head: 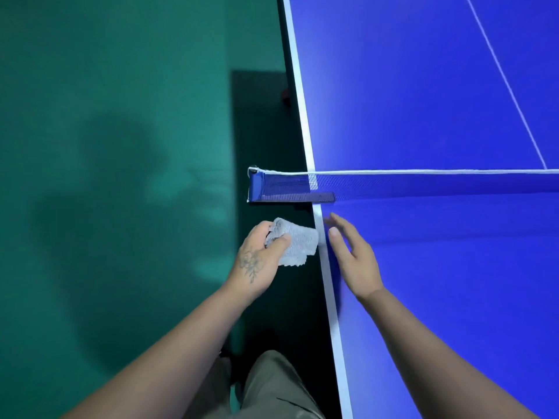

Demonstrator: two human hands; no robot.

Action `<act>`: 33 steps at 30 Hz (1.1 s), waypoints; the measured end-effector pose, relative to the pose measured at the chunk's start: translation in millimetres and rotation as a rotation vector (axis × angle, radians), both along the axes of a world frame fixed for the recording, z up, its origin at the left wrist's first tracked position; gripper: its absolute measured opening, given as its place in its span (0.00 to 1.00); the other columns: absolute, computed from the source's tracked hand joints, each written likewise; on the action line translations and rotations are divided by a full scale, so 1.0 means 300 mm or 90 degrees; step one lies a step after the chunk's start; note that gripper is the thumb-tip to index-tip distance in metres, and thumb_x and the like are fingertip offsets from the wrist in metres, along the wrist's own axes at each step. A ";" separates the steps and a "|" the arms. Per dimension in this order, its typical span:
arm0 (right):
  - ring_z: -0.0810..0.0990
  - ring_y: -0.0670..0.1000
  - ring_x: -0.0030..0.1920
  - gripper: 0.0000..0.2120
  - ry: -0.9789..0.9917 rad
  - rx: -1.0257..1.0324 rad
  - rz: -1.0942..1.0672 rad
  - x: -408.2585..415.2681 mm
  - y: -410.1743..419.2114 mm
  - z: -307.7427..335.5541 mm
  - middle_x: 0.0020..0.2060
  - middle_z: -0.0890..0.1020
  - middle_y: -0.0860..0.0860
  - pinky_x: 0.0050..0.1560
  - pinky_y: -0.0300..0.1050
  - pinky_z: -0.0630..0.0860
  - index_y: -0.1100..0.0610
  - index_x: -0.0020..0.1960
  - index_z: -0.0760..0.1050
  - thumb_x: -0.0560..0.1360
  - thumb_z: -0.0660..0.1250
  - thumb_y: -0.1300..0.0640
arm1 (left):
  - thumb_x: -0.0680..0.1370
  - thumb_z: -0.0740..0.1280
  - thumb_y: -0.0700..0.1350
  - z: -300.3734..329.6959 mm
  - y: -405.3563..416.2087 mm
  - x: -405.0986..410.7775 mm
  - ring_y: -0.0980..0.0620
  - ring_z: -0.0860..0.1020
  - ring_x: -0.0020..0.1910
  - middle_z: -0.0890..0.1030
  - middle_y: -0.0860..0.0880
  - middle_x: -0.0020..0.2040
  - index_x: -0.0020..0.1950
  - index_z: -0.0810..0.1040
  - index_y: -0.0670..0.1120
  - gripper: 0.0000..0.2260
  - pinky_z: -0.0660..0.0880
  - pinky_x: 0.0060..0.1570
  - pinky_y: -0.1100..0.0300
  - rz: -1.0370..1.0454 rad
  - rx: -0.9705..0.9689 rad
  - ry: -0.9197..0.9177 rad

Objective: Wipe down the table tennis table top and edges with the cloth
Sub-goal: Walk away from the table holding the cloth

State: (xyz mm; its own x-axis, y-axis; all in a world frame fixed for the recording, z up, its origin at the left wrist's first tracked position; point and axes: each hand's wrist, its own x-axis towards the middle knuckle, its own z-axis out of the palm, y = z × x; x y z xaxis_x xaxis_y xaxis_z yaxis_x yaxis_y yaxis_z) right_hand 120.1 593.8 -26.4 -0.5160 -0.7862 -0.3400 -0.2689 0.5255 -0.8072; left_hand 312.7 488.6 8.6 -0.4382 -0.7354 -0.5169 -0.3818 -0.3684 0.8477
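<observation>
Head view: left hand (pixel 257 261) fingers bunched around grey cloth (pixel 295 244), pressed to blue tabletop (pixel 438 101) side edge just short of net post (pixel 257 185); right hand (pixel 352 255) fingers spread, flat near white border. Likely risks: snagging cloth on net clamp, skipping edge beneath

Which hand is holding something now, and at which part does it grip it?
The left hand holds the grey cloth, bunched at its left end, against the table edge. The right hand is open and holds nothing.
</observation>
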 end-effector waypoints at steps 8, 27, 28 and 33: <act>0.84 0.58 0.65 0.36 -0.316 -0.139 -0.012 0.216 0.012 0.318 0.63 0.86 0.53 0.66 0.56 0.82 0.50 0.78 0.71 0.74 0.80 0.62 | 0.83 0.70 0.40 0.251 0.012 0.104 0.65 0.79 0.44 0.83 0.62 0.48 0.63 0.77 0.55 0.12 0.72 0.45 0.73 0.125 -0.115 0.086; 0.85 0.58 0.48 0.27 -0.226 -0.302 0.099 0.373 -0.002 0.782 0.47 0.87 0.60 0.56 0.49 0.83 0.54 0.70 0.77 0.77 0.69 0.77 | 0.82 0.73 0.51 0.595 0.082 0.365 0.58 0.78 0.65 0.81 0.62 0.61 0.64 0.81 0.65 0.13 0.74 0.65 0.56 0.004 -0.380 0.029; 0.85 0.56 0.46 0.27 -0.209 -0.304 0.111 0.372 -0.008 0.794 0.46 0.86 0.58 0.55 0.47 0.83 0.54 0.69 0.77 0.77 0.69 0.77 | 0.83 0.71 0.52 0.599 0.071 0.381 0.57 0.80 0.63 0.82 0.62 0.59 0.63 0.82 0.64 0.10 0.75 0.65 0.54 0.012 -0.377 0.009; 0.84 0.47 0.44 0.25 -0.100 -0.316 0.179 0.359 -0.032 0.859 0.44 0.84 0.48 0.51 0.35 0.78 0.52 0.69 0.76 0.80 0.66 0.75 | 0.84 0.68 0.54 0.655 0.026 0.458 0.50 0.83 0.55 0.86 0.54 0.51 0.58 0.83 0.56 0.06 0.78 0.64 0.47 0.013 -0.364 -0.003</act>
